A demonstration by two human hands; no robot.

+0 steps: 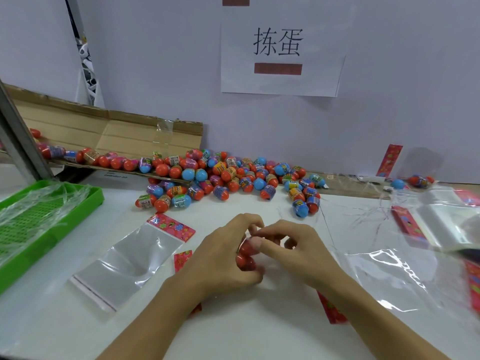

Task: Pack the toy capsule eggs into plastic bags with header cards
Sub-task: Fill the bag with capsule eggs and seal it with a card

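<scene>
Left hand [228, 253] and right hand [293, 248] fingers curled round red capsule eggs [246, 253] above table [233, 328]. Eggs likely light, hard, slippery; best cupped. Empty bag [130, 258] lay left, probably flimsy.

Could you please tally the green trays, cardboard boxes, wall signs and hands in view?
Green tray: 1
Cardboard box: 1
Wall sign: 1
Hands gripping red capsule eggs, left hand and right hand: 2
Total: 5
</scene>
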